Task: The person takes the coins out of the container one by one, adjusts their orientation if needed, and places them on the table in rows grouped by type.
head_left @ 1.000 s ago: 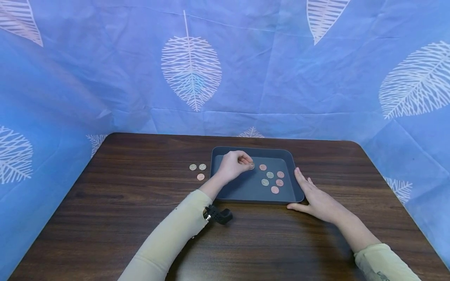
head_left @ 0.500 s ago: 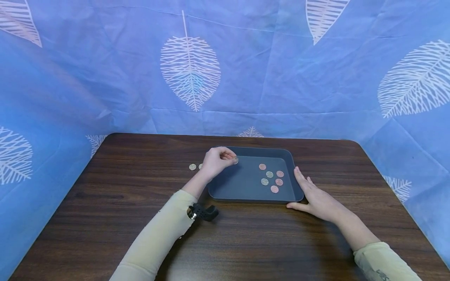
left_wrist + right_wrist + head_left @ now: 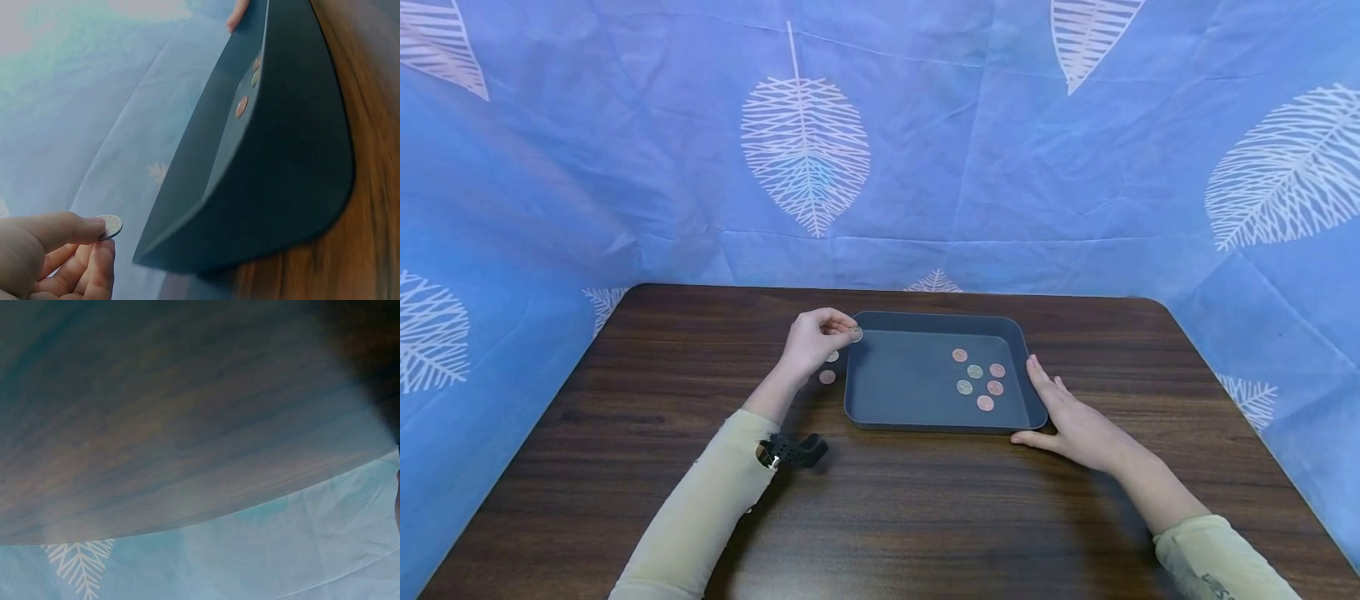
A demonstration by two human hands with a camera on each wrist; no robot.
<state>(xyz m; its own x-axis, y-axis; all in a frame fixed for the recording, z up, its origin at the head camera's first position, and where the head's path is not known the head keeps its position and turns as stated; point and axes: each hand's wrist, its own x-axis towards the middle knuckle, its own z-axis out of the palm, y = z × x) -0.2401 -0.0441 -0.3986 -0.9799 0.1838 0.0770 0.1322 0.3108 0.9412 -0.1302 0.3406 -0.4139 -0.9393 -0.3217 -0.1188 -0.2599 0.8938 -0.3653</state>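
Note:
My left hand (image 3: pixel 811 343) pinches a silver-coloured coin (image 3: pixel 112 226) between thumb and fingertips, at the left rim of a dark grey tray (image 3: pixel 895 375). In the left wrist view the coin sticks out from the fingertips, just beside the tray's corner. Several coins, coppery (image 3: pixel 985 403) and silvery (image 3: pixel 964 387), lie flat in the right half of the tray. Left of the tray, a coppery coin (image 3: pixel 827 377) and a silvery coin (image 3: pixel 832 357) rest on the table, the latter partly behind my left hand. My right hand (image 3: pixel 1075 425) rests with extended fingers against the tray's right side.
Everything stands on a dark wood-grain table (image 3: pixel 925 517). A blue cloth with white leaf prints (image 3: pixel 805 158) hangs behind it and along both sides. A black strap (image 3: pixel 797 451) sits at my left wrist. The right wrist view shows mostly table and cloth.
My left hand has carried the pinched coin leftward, from over the middle of the tray to its left rim, now covering part of the coins outside. My right hand stays at the tray's side.

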